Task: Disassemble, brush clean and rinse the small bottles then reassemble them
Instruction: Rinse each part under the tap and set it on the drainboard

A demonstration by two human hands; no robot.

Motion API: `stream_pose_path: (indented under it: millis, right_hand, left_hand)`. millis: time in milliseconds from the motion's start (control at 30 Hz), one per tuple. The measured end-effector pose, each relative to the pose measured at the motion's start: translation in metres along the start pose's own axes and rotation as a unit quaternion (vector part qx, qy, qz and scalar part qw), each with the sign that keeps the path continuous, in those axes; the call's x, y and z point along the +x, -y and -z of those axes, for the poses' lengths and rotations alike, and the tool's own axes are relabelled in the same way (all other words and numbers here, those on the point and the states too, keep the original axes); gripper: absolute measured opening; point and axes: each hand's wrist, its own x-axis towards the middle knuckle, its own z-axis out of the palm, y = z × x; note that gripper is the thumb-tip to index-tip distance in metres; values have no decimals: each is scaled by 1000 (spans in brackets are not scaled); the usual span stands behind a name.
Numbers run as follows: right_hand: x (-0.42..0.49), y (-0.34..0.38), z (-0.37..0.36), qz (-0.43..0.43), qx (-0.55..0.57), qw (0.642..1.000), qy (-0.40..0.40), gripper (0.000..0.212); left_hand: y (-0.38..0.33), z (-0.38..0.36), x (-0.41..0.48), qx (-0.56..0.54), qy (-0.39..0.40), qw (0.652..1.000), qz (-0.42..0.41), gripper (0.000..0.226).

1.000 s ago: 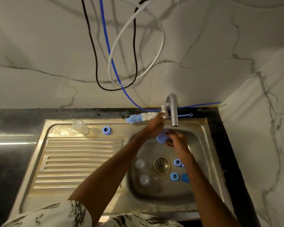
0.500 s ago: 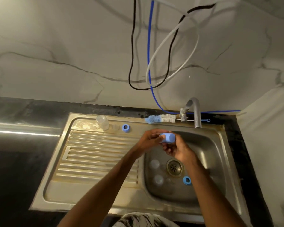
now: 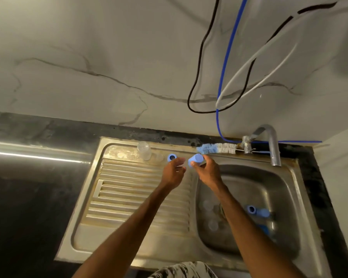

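My right hand (image 3: 207,172) grips a blue bottle cap (image 3: 196,159) over the back edge of the drainboard (image 3: 129,197). Just left of it is my left hand (image 3: 172,173), fingers curled, something pale and blurred at the fingertips; I cannot tell if it holds a part. A blue ring (image 3: 172,157) lies on the drainboard beside my left fingers. Further left stands a clear small bottle (image 3: 144,151). The blue and white bottle brush (image 3: 217,148) rests on the sink's back rim. In the basin (image 3: 269,187) lie clear bottles (image 3: 207,205) and blue parts (image 3: 252,209).
The steel tap (image 3: 273,146) arches over the basin's back right corner. Black, blue and white cables (image 3: 222,77) hang down the marble wall. Dark countertop (image 3: 28,197) stretches left of the sink. A side wall closes in on the right.
Both hands have moved left from under the tap to over the drainboard's back edge. My left hand has come off the blue cap, which stays in my right hand.
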Motion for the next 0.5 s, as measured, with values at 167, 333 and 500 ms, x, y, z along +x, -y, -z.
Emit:
stream_pose_path:
  millis: [167, 333, 500]
  right_hand:
    - [30, -14, -33, 7, -99, 995, -7, 55]
    - [51, -26, -53, 17, -154, 988, 14, 58]
    - [63, -27, -59, 31, -155, 987, 39, 63]
  left_hand:
    - [35, -1, 9, 100, -14, 993, 66, 26]
    - [51, -7, 13, 127, 18, 988, 88, 24]
    - [60, -14, 16, 136, 25, 984, 109, 20]
